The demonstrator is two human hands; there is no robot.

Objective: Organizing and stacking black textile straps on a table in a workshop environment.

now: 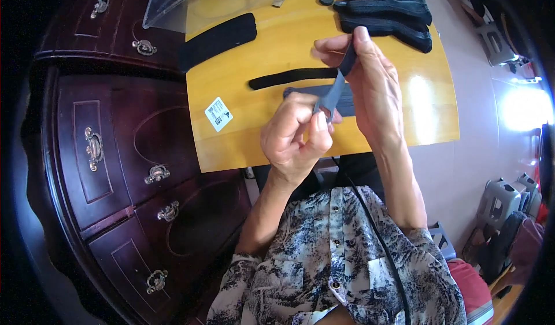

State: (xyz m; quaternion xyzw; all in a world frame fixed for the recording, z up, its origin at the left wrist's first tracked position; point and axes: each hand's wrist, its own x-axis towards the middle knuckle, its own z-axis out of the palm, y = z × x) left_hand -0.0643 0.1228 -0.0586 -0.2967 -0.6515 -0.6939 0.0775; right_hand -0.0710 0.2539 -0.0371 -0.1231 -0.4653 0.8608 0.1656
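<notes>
Both hands are raised over the near part of the yellow table. A narrow dark grey strap runs between them, twisted along its length. My left hand pinches its lower end between thumb and fingers. My right hand, higher up, grips the upper end between thumb and fingertips. Beneath the hands, a black strip lies on the table. Just nearer is a grey-blue strap, partly hidden by my hands.
On the yellow table are a white printed label, a flat black cloth piece and a pile of black padded straps. A clear plastic bin stands at the far left. Dark wooden drawers adjoin the left; grey stools stand right.
</notes>
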